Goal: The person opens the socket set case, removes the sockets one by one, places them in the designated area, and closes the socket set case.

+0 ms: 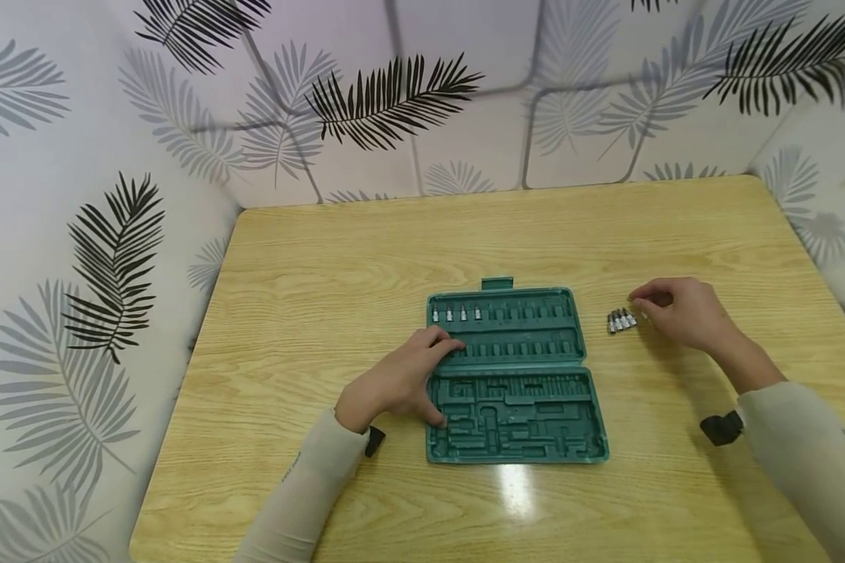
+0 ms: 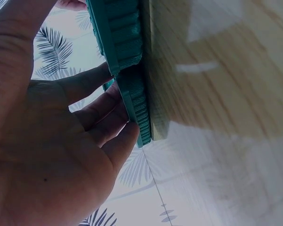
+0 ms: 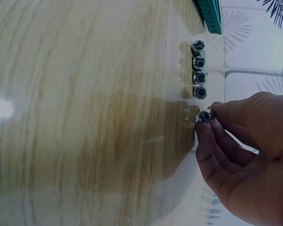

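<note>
An unfolded green plastic tool case point(image 1: 521, 463) lies on the wooden table. My left hand point(image 1: 404, 375) rests on its left side, fingers over the upper half and thumb on the lower half; in the left wrist view its fingertips point(image 2: 127, 136) touch the case's side wall. To the right of the case, my right hand point(image 1: 683, 311) pinches a small metal bit socket point(image 3: 205, 117) between thumb and fingers, its square drive hole showing. Beside it several more bit sockets point(image 3: 199, 77) lie in a row on the table. Several others point(image 1: 463, 313) stand in the case's top row, at the left.
The case's lower half has moulded recesses point(image 1: 521, 418), and a latch tab point(image 1: 497, 283) sticks out at its far edge. The wooden table point(image 1: 324, 266) meets a wall point(image 1: 458, 141) with a leaf pattern. Dark straps point(image 1: 721, 428) show at both wrists.
</note>
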Demonstrator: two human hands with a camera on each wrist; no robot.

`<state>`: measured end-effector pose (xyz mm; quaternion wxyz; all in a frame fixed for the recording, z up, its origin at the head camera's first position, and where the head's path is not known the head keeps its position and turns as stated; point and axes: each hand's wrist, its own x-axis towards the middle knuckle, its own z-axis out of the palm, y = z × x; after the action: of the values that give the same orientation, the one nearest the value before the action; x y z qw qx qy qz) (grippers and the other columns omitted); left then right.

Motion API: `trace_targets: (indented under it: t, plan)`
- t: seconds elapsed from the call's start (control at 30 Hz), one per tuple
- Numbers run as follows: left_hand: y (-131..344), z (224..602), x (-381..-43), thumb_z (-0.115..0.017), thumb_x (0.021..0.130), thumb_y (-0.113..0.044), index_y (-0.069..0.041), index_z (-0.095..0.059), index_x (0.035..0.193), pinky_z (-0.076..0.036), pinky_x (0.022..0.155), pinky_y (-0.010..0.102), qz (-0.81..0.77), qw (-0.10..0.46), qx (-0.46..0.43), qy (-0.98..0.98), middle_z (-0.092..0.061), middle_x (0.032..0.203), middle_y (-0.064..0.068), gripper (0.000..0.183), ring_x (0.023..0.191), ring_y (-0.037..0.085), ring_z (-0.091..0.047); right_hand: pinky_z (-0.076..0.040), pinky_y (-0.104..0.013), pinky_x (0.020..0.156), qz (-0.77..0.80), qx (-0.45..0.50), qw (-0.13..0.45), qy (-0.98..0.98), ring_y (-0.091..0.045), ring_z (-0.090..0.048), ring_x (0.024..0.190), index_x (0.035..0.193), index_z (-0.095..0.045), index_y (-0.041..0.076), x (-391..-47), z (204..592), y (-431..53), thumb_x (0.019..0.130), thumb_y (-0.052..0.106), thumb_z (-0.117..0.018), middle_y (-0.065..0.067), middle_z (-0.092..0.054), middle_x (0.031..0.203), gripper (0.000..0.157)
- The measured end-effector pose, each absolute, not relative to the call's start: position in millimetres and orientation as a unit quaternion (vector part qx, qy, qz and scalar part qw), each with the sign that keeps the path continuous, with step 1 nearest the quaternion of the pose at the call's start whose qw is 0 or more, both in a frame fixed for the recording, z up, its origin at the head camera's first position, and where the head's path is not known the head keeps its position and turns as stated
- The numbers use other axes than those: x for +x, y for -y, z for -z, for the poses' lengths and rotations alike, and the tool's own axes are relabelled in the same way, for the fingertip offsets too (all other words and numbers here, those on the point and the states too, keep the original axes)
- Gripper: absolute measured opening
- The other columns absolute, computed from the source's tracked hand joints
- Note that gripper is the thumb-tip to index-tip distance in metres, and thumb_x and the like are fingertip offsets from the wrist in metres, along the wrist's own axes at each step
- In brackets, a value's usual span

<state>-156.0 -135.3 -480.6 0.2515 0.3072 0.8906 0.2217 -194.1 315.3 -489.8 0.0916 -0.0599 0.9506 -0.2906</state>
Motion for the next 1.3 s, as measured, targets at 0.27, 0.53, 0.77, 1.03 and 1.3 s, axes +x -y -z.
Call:
trace_targets:
  t: [0.27, 0.53, 0.77, 1.03, 1.3]
  plan:
    - [135.1, 478.0, -155.4, -0.105, 0.074, -0.033, -0.012, -0.044, 0.166, -0.048, 0.122, 0.043, -0.218, 0.252, 0.307, -0.892, -0.045, 0.158, 0.011, 0.112, 0.144, 0.027, -0.046, -0.051, -0.026, 0.067, 0.291, -0.06, 0.094, -0.95, -0.029, -0.071, 0.092, 0.119, -0.078, -0.004, -195.2, 493.9, -313.7, 0.109, 0.019, -0.068, -0.024, -0.078, 0.108, 0.027]
    - [135.4, 477.2, -154.8, -0.104, 0.075, -0.033, -0.012, -0.044, 0.166, -0.048, 0.122, 0.044, -0.219, 0.252, 0.308, -0.891, -0.044, 0.159, 0.011, 0.112, 0.145, 0.028, -0.046, -0.051, -0.029, 0.07, 0.284, -0.058, 0.089, -0.953, -0.031, -0.072, 0.091, 0.118, -0.078, -0.004, -194.5, 494.9, -310.0, 0.108, 0.017, -0.068, -0.023, -0.078, 0.106, 0.025]
    - [134.9, 476.2, -154.7, -0.104, 0.075, -0.033, -0.011, -0.044, 0.166, -0.048, 0.121, 0.045, -0.215, 0.25, 0.309, -0.892, -0.045, 0.158, 0.012, 0.111, 0.146, 0.029, -0.047, -0.051, -0.031, 0.072, 0.283, -0.059, 0.084, -0.954, -0.036, -0.072, 0.096, 0.122, -0.076, -0.005, -192.7, 493.0, -309.0, 0.112, 0.021, -0.062, -0.028, -0.078, 0.112, 0.031]
    - [135.0, 476.1, -154.5, -0.104, 0.075, -0.033, -0.011, -0.044, 0.166, -0.048, 0.121, 0.044, -0.215, 0.248, 0.309, -0.893, -0.045, 0.158, 0.011, 0.111, 0.145, 0.028, -0.047, -0.053, -0.036, 0.077, 0.294, -0.047, 0.084, -0.951, -0.04, -0.071, 0.103, 0.127, -0.074, -0.003, -191.0, 488.5, -310.1, 0.114, 0.028, -0.057, -0.028, -0.076, 0.119, 0.038]
    - [135.7, 475.1, -154.5, -0.104, 0.075, -0.033, -0.012, -0.044, 0.166, -0.049, 0.121, 0.044, -0.217, 0.251, 0.308, -0.892, -0.045, 0.159, 0.011, 0.111, 0.146, 0.028, -0.046, -0.051, -0.03, 0.07, 0.31, -0.056, 0.047, -0.948, -0.029, -0.07, 0.095, 0.125, -0.076, -0.001, -191.1, 483.3, -302.2, 0.114, 0.028, -0.058, -0.024, -0.078, 0.113, 0.036]
